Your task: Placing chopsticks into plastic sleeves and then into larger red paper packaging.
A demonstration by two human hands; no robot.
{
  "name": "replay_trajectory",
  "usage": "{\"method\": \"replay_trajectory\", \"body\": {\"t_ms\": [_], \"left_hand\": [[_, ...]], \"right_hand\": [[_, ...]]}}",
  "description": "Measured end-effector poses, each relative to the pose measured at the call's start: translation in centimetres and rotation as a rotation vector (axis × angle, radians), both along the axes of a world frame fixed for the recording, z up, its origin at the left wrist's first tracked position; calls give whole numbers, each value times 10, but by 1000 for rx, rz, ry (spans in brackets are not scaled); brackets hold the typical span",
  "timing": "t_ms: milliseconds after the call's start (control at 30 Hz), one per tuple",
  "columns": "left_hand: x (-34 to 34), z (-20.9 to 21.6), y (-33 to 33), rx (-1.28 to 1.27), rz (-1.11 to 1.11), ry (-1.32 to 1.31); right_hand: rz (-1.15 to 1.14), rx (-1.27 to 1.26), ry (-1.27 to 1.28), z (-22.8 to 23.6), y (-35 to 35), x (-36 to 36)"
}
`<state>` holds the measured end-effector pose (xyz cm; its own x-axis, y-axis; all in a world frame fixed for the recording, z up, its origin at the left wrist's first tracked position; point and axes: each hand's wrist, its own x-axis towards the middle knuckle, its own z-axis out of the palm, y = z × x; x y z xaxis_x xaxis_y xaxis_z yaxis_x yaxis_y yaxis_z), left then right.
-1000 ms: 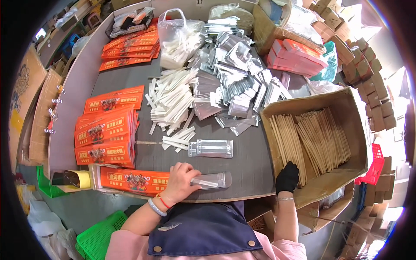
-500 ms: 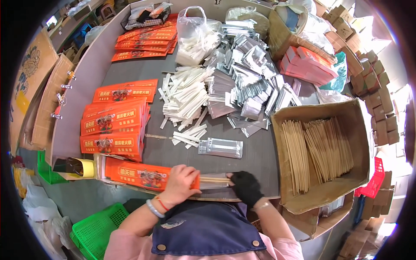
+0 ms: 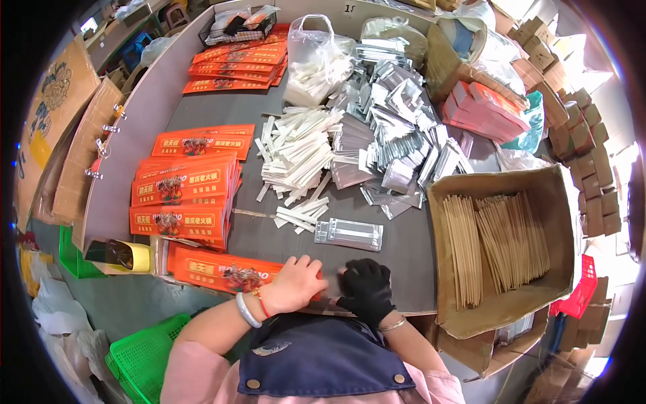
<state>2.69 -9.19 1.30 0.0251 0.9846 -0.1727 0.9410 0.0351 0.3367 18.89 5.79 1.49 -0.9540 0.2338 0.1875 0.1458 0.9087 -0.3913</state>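
Note:
Bare and closed over the right end of an orange printed sleeve (image 3: 232, 271), my left hand (image 3: 296, 284) lies at the table's front edge. That sleeve sits on top of others like it. My right hand (image 3: 369, 291), in a black fingerless glove, is just right of the sleeve's end. Its thumb and fingers are apart, slightly blurred, and nothing shows between them. The chopsticks that went into the sleeve are out of sight. Beyond my hands lie clear flat packets (image 3: 350, 234) and loose white paper strips (image 3: 301, 214).
Stacked orange sleeves (image 3: 182, 192) fill the left side. White strips (image 3: 296, 148) and silvery packets (image 3: 404, 145) are heaped mid-table. A cardboard box (image 3: 447, 316) of wooden chopsticks (image 3: 515, 242) stands at the right. A green basket (image 3: 145, 357) is below the front edge, left.
The chopsticks and clear packet sticking out of the sleeve have gone from view. My right hand has moved left toward the sleeve's end and its fingers have parted. My left hand has shifted slightly right.

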Motion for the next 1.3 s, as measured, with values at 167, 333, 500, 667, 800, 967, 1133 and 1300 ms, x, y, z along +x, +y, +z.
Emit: {"method": "replay_trajectory", "body": {"t_ms": [167,333,500,667,800,967,1133,1300], "left_hand": [[-89,58,4,293,165,-68],[-54,5,-34,359,678,-28],[4,-50,-44,224,841,-84],[-3,-43,-40,177,852,-230],[-4,-48,-40,163,771,-176],[-49,-55,-2,521,646,-249],[-93,-61,32,482,475,81],[-89,-43,43,553,417,20]], "right_hand": [[-198,-86,-118,-7,32,31],[-233,36,-69,3,29,36],[-157,21,-189,12,18,39],[-71,-19,-259,4,13,31],[66,-107,-80,-34,-34,-21],[-121,-172,142,-13,21,12],[-958,205,-29,-27,111,131],[-1084,162,-426,-32,131,144]]}}
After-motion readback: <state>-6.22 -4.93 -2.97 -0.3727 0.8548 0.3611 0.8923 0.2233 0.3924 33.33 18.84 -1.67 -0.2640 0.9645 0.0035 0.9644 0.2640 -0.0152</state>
